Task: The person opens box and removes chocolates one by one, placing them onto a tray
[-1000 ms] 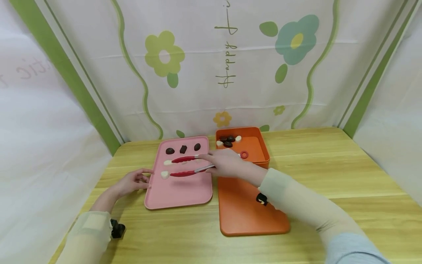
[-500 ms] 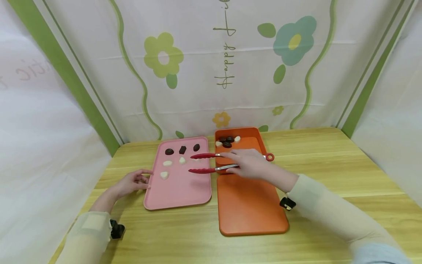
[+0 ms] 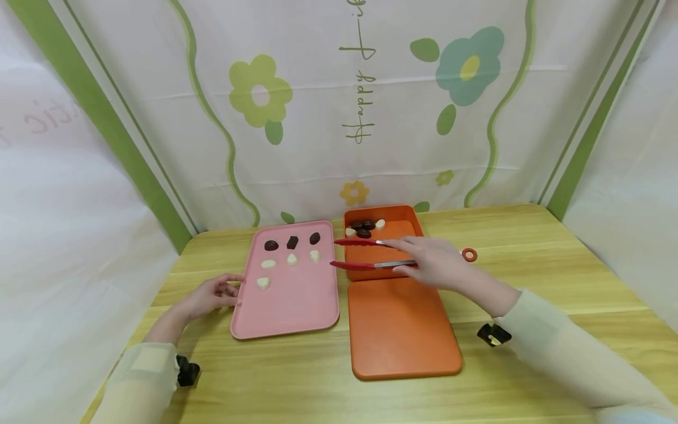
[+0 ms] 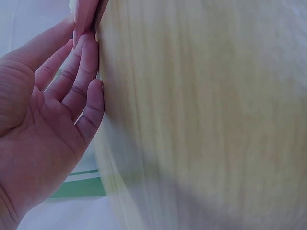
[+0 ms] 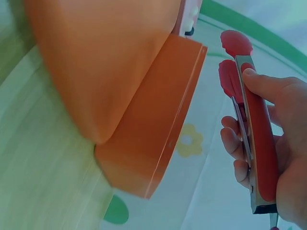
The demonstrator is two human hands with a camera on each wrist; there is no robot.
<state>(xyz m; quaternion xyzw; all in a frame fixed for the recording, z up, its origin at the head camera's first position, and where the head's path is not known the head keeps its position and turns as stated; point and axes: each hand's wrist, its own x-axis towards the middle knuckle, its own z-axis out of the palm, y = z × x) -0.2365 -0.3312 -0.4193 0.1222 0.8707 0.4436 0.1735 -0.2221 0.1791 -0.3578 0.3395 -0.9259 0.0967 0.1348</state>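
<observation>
My right hand [image 3: 431, 262] holds a pair of tongs [image 5: 259, 139] with red tips, which are spread apart over the left part of an orange box [image 3: 418, 222]. Nothing is between the tips. A pink tray [image 3: 286, 309] lies to the left, bearing three dark pieces in a back row and several white pieces in front, all like small chocolates. At the tray's left edge my left hand [image 3: 209, 294] grips the rim with thumb and fingertips, as the left wrist view [image 4: 57, 96] also shows. Dark chocolates [image 3: 363, 232] and white ones lie together in the box's back left corner.
An orange lid [image 3: 405, 341] lies flat in front of the box, to the right of the tray. All stand on a wooden table [image 3: 540, 282]. A white curtain with flowers [image 3: 318, 118] hangs close behind the table.
The tongs' tips have parted from a white chocolate at the tray's left, leaving it there. My right hand has drawn the tongs rightward to the box. My left hand has stayed put.
</observation>
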